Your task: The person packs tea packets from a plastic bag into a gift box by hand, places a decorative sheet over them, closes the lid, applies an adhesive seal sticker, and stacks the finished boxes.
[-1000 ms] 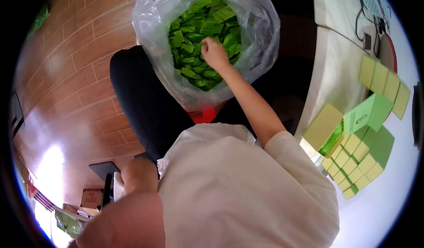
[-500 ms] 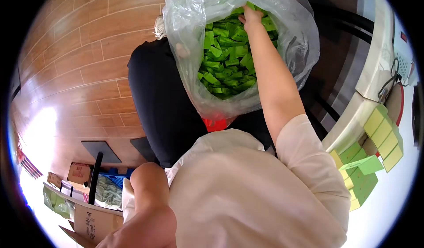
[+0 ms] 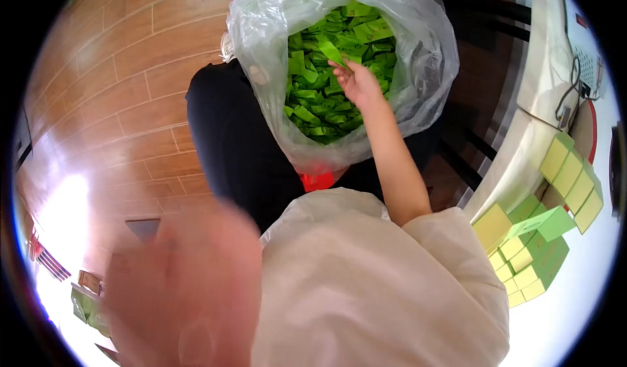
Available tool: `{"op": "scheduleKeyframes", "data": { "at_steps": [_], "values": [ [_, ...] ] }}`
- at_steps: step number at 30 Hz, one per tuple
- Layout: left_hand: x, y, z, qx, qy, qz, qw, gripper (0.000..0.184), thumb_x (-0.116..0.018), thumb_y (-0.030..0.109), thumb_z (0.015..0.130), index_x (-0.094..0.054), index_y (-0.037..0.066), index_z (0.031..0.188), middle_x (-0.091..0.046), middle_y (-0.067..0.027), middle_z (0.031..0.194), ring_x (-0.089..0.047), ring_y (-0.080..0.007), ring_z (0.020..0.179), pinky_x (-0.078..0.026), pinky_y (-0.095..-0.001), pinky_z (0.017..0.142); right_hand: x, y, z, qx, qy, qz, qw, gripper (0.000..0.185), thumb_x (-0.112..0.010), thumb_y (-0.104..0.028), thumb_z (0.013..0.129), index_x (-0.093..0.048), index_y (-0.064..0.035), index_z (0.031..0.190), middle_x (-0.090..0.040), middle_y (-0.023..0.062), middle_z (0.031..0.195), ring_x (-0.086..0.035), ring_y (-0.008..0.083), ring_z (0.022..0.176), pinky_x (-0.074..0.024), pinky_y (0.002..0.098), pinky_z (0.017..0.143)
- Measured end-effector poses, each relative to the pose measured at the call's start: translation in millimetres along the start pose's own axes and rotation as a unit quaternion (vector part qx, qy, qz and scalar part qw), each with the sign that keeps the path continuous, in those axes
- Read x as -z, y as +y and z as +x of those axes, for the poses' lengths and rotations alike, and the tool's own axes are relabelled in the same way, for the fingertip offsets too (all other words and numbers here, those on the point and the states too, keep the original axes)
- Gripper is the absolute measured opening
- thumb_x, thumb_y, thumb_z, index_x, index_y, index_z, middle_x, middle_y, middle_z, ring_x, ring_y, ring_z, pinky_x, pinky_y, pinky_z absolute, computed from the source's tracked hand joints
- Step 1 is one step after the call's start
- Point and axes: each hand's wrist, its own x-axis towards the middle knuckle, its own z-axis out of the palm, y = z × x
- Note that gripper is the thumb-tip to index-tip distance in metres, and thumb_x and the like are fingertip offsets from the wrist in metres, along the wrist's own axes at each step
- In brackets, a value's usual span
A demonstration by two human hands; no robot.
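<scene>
A large clear plastic bag (image 3: pixel 428 60) stands between the legs, filled with small green packets (image 3: pixel 320 99). Over the heap, my right hand (image 3: pixel 359 85) pinches one green packet (image 3: pixel 331 52) between thumb and fingers. Close to the camera at the lower left is my left hand (image 3: pixel 186 282), large and smeared by motion. Its fingers cannot be made out, nor whether it holds anything.
Light green boxes (image 3: pixel 571 177) are stacked on the white table (image 3: pixel 581 288) at the right, with one flap raised. A cable (image 3: pixel 575 83) lies near the table's far end. Black bars (image 3: pixel 486 14) stand beyond the bag. Brown tiled floor (image 3: pixel 157 73) spreads left.
My right hand has come back from the far side of the bag toward its middle and now shows a packet in its fingers. The left arm has risen toward the camera and blurred.
</scene>
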Motion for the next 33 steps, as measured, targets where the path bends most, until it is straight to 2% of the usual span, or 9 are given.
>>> {"op": "scheduleKeyframes", "data": {
  "at_steps": [5, 7, 10, 13, 15, 17, 19, 23, 33],
  "values": [
    [-16, -133, -74, 0.307, -0.072, 0.13, 0.94, 0.086, -0.073, 0.015, 0.08, -0.016, 0.003, 0.142, -0.038, -0.0189, 0.134, -0.038, -0.0258, 0.128, -0.032, -0.0406, 0.105, -15, 33, -89, -0.036, -0.043, 0.125, 0.991, 0.02, -0.046, -0.012, 0.095, -0.049, -0.0042, 0.113, -0.066, 0.0177, 0.095, -0.062, 0.0191, 0.066, -0.0523, 0.0252, 0.058],
    [-18, -170, -120, 0.41, -0.064, 0.043, 0.909, 0.094, -0.074, 0.019, 0.079, -0.007, 0.005, 0.143, -0.042, -0.0187, 0.128, -0.045, -0.0249, 0.119, -0.035, -0.0387, 0.102, -30, 49, -122, -0.055, -0.05, 0.136, 0.988, 0.023, -0.047, -0.014, 0.095, -0.05, -0.0033, 0.115, -0.064, 0.0132, 0.088, -0.062, 0.019, 0.066, -0.0507, 0.0265, 0.058],
    [-22, -158, -123, 0.501, -0.08, -0.028, 0.861, 0.093, -0.072, 0.018, 0.08, -0.004, 0.008, 0.144, -0.048, -0.0125, 0.116, -0.05, -0.0201, 0.103, -0.041, -0.0337, 0.093, -37, 59, -154, -0.07, -0.112, 0.056, 0.99, 0.031, -0.051, -0.018, 0.093, -0.048, -0.0029, 0.12, -0.062, 0.0105, 0.088, -0.06, 0.0177, 0.067, -0.0495, 0.0264, 0.06],
    [-15, -173, -131, 0.53, -0.02, -0.07, 0.845, 0.089, -0.067, 0.013, 0.081, -0.006, 0.011, 0.145, -0.049, -0.0068, 0.106, -0.049, -0.0146, 0.085, -0.043, -0.0283, 0.08, -33, 58, -157, -0.008, 0.017, -0.201, 0.979, 0.035, -0.055, -0.022, 0.092, -0.047, -0.0002, 0.119, -0.059, 0.0093, 0.086, -0.059, 0.0184, 0.07, -0.0459, 0.0273, 0.057],
    [-6, -187, -133, 0.546, -0.003, -0.072, 0.835, 0.084, -0.061, 0.012, 0.08, -0.008, 0.011, 0.145, -0.048, -0.0045, 0.104, -0.046, -0.0125, 0.08, -0.04, -0.0257, 0.073, 19, 66, -104, 0.256, 0.121, -0.465, 0.839, 0.044, -0.06, -0.023, 0.089, -0.044, -0.0011, 0.124, -0.059, 0.0098, 0.087, -0.059, 0.0171, 0.071, -0.0462, 0.0276, 0.058],
    [-2, -199, -138, 0.559, 0.009, -0.051, 0.828, 0.08, -0.059, 0.016, 0.08, -0.012, 0.012, 0.145, -0.049, -0.0045, 0.102, -0.045, -0.0118, 0.076, -0.039, -0.0246, 0.07, 42, 46, -69, 0.208, 0.179, -0.51, 0.815, 0.044, -0.06, -0.021, 0.089, -0.044, -0.0004, 0.124, -0.061, 0.0109, 0.091, -0.061, 0.0214, 0.077, -0.0485, 0.0321, 0.065],
    [-10, -191, -134, 0.569, 0.012, -0.008, 0.822, 0.077, -0.058, 0.02, 0.08, -0.017, 0.013, 0.144, -0.049, -0.0043, 0.1, -0.045, -0.012, 0.075, -0.04, -0.0246, 0.065, 45, 24, -39, 0.278, 0.18, -0.641, 0.692, 0.044, -0.059, -0.019, 0.089, -0.044, -0.0005, 0.126, -0.06, 0.0149, 0.106, -0.061, 0.028, 0.087, -0.0486, 0.0377, 0.077],
    [-17, -194, -131, 0.631, -0.017, 0.046, 0.774, 0.073, -0.062, 0.022, 0.08, -0.025, 0.013, 0.142, -0.051, -0.0035, 0.097, -0.045, -0.0117, 0.07, -0.04, -0.0257, 0.055, 16, -13, 14, 0.286, 0.154, -0.749, 0.577, 0.053, -0.057, -0.009, 0.087, -0.038, -0.006, 0.136, -0.047, 0.0181, 0.13, -0.048, 0.0342, 0.118, -0.0435, 0.046, 0.096],
    [-22, -214, -121, 0.706, 0.035, -0.051, 0.706, 0.076, -0.065, 0.023, 0.082, -0.018, 0.009, 0.139, -0.047, -0.0064, 0.102, -0.049, -0.0127, 0.075, -0.046, -0.0277, 0.059, -8, -23, 37, 0.168, 0.117, -0.858, 0.472, 0.053, -0.062, -0.002, 0.081, -0.046, -0.0097, 0.131, -0.048, 0.0179, 0.123, -0.052, 0.0318, 0.111, -0.0508, 0.0421, 0.085]
  ]
}}
